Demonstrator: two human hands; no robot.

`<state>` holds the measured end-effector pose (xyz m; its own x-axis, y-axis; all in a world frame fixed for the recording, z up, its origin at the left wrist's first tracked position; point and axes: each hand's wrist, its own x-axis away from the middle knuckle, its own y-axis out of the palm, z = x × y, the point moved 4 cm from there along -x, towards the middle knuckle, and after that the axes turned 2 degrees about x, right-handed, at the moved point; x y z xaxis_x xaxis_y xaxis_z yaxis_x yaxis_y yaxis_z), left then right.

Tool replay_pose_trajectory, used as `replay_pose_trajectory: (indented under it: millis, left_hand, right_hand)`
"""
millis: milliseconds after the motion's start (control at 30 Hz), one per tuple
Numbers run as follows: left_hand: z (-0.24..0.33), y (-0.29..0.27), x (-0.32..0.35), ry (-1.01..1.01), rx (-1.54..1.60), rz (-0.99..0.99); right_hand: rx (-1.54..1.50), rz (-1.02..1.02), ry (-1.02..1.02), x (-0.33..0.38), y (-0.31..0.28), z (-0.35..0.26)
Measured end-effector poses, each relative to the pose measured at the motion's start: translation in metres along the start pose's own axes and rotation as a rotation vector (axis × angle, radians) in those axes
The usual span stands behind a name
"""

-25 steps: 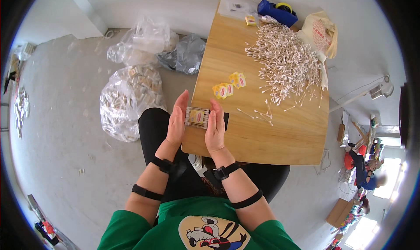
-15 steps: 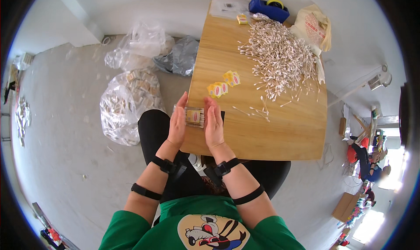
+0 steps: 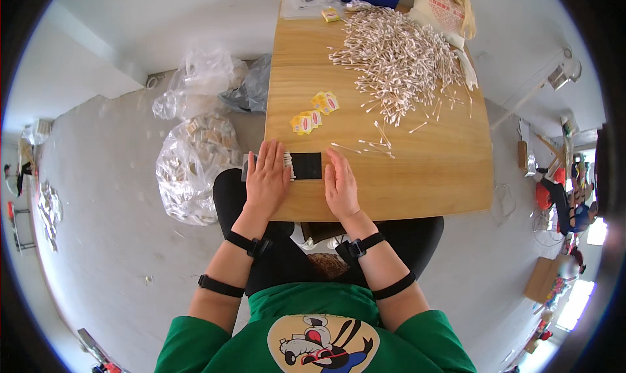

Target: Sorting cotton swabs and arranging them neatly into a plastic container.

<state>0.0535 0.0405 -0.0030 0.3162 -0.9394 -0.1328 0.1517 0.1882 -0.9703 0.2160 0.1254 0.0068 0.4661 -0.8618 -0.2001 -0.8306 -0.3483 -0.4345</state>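
The flat, open left hand point(image 3: 267, 179) is covering white-tipped cotton swabs point(image 3: 289, 167) at the tan wooden table's point(image 3: 417, 177) left edge, the loosely open, empty right hand point(image 3: 341, 182) waiting beside a flat black rectangle point(image 3: 308, 165).

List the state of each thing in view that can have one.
Left hand: open, palm down over lined-up swabs
Lined-up swabs: mostly hidden by that hand
Right hand: open, holding nothing
Black plate: lying flat
Yellow cards: loose, overlapping
Swab pile: loose, heaped
Clear floor bag: filled, bulging
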Motion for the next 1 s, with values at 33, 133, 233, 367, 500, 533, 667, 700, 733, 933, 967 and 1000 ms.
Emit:
replay_pose_trajectory:
  millis: [33, 133, 233, 367, 500, 533, 667, 700, 733, 933, 967, 1000]
  left_hand:
    - [0.000, 0.002, 0.003, 0.013, -0.010, -0.005]
    - [0.000, 0.000, 0.005, 0.065, -0.005, 0.013]
    - [0.000, 0.002, -0.009, 0.073, -0.041, -0.054]
    - [-0.002, 0.012, -0.018, -0.019, -0.016, -0.107]
    - [-0.003, 0.018, -0.027, -0.070, -0.059, -0.090]
    - [-0.003, 0.019, -0.027, -0.064, -0.066, -0.098]
    - [-0.001, 0.020, -0.023, -0.018, -0.077, -0.098]
    - [-0.002, 0.020, -0.025, -0.030, -0.072, -0.084]
    - [-0.001, 0.020, -0.027, -0.025, -0.078, -0.093]
    - [-0.002, 0.020, -0.027, -0.090, -0.098, -0.116]
    - [-0.003, 0.019, -0.027, -0.078, -0.113, -0.118]
    - [-0.003, 0.019, -0.027, -0.066, -0.128, -0.120]
  right_hand:
    - [0.067, 0.005, -0.077, 0.000, -0.002, -0.002]
    - [0.135, 0.018, -0.173, -0.001, -0.010, 0.000]
    - [0.155, 0.016, -0.200, -0.002, -0.014, 0.002]
    - [0.253, -0.084, -0.280, -0.007, -0.023, 0.004]
    - [0.283, -0.084, -0.239, -0.012, -0.035, 0.011]
    - [0.266, -0.070, -0.242, -0.015, -0.037, 0.011]
    - [0.298, -0.057, -0.257, -0.011, -0.034, 0.014]
    - [0.292, -0.051, -0.250, -0.013, -0.033, 0.016]
    - [0.289, -0.048, -0.243, -0.012, -0.033, 0.016]
    - [0.247, -0.018, -0.261, -0.013, -0.035, 0.014]
    - [0.245, -0.008, -0.268, -0.012, -0.035, 0.013]
    - [0.240, -0.001, -0.264, -0.012, -0.036, 0.013]
